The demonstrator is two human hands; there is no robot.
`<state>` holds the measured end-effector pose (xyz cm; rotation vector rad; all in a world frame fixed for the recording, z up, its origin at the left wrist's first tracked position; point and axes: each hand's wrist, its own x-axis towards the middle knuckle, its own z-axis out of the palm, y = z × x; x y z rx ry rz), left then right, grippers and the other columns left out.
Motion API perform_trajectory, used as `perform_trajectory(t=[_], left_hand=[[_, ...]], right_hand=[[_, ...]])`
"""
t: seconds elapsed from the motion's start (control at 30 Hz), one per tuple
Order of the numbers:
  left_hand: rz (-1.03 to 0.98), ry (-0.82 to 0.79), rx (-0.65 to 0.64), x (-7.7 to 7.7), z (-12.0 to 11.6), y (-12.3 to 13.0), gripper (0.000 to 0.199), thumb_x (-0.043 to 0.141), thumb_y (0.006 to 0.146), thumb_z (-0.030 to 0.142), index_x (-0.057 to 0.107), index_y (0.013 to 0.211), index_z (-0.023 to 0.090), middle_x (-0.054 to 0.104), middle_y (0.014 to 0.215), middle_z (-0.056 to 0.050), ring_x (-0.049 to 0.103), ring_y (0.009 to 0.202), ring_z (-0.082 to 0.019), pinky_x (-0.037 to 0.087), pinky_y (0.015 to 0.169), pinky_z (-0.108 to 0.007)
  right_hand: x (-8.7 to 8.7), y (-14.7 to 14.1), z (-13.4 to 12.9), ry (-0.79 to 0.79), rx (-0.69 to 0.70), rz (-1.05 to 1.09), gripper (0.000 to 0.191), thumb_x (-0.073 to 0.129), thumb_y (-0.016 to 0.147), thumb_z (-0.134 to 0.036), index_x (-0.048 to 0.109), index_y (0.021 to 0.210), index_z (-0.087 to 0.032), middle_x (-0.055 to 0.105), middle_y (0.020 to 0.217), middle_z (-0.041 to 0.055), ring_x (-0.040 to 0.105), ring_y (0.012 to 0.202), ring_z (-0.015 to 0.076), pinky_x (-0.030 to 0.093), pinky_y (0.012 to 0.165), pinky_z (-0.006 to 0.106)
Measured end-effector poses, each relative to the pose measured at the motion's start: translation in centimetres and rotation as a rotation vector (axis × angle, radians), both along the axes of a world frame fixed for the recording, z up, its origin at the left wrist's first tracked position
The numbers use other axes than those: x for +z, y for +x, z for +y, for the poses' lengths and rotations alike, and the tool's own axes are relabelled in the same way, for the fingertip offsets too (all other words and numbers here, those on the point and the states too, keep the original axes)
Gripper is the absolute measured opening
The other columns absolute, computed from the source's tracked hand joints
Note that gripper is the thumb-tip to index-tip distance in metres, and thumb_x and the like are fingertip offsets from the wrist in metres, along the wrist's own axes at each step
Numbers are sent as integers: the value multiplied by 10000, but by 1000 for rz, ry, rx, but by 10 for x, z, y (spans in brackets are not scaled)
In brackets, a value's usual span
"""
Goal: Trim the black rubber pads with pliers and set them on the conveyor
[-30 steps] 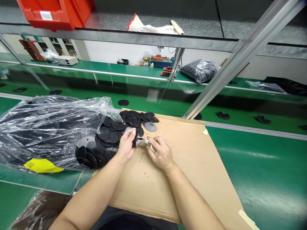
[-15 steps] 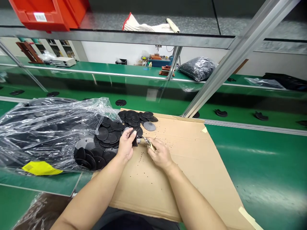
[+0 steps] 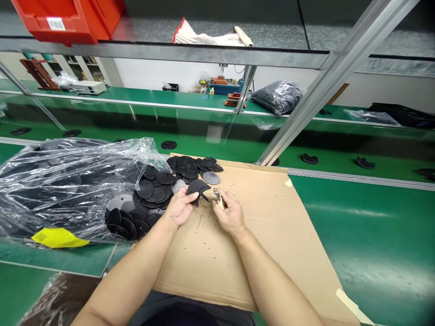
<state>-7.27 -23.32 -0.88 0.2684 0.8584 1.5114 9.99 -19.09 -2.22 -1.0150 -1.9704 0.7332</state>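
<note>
Between the thumb and fingers of my left hand [image 3: 180, 208] are curved black plastic pieces [image 3: 197, 188], tilted above the cardboard. Just to the right, my right hand [image 3: 230, 215] is closed around small cutting pliers [image 3: 219, 198] with pale handles, their metal jaws pointing up and apart from the plastic. A pile of round black discs [image 3: 156, 194] lies beside and behind my left hand; one greyer disc [image 3: 211, 178] sits at its right edge. Tiny dark bits [image 3: 200, 219] are scattered over the cardboard sheet [image 3: 278, 240] beneath both hands.
A clear plastic bag [image 3: 74, 181] of black discs lies at the left, with a yellow label [image 3: 59, 237] near it. Behind the cardboard a green conveyor [image 3: 217, 147] carries loose black pieces. A slanted metal post [image 3: 306, 108] rises at the right; an orange bin [image 3: 68, 20] stands on the shelf.
The pliers have drawn away to the right from the black pieces. My left hand has turned these so their broad curved faces show. The camera view has shifted slightly.
</note>
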Motion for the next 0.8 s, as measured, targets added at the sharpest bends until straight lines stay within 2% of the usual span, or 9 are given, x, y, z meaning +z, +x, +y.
perform_trajectory(t=[0.17,0.27,0.37,0.5,0.67,0.8], left_hand=[[-39,-3,-45,2,-1,-1,344,780,681,200,630,990,175,678,940,-68,656,801,-179,531,683,-307],[-41,-33,-5,2,-1,-2,428,785,675,194,612,1067,202,678,920,-52,653,712,-153,501,584,-243],[-52,-90,9,0,-1,-4,431,798,647,166,619,1039,174,665,858,-44,606,601,-119,422,471,-195],[-73,-118,13,-4,0,-5,318,769,668,137,638,957,152,656,858,-45,600,644,-115,448,515,-208],[-48,-110,-14,-5,1,-2,360,755,679,126,633,1015,174,655,821,-27,620,699,-125,516,664,-258],[-70,-178,68,-3,3,-3,260,729,708,113,636,941,182,658,839,-24,594,651,-109,475,544,-206]], right_hand=[[2,-1,-1,16,23,2,311,553,830,-243,624,1132,-228,540,784,21,544,681,170,478,675,309],[3,-1,-1,23,39,0,327,552,826,-239,618,1145,-215,536,782,21,533,665,165,477,658,301],[4,-1,-2,44,64,-14,328,543,822,-224,615,1143,-206,541,789,26,538,688,170,478,669,301],[7,-2,-5,80,103,-57,331,533,816,-203,610,1138,-215,574,834,39,562,754,181,490,738,310],[11,-3,-7,104,201,-101,333,521,812,-184,606,1132,-222,586,829,39,567,784,184,495,764,303],[13,-3,-7,98,209,-112,329,513,820,-184,605,1134,-212,586,835,47,565,804,191,490,773,307]])
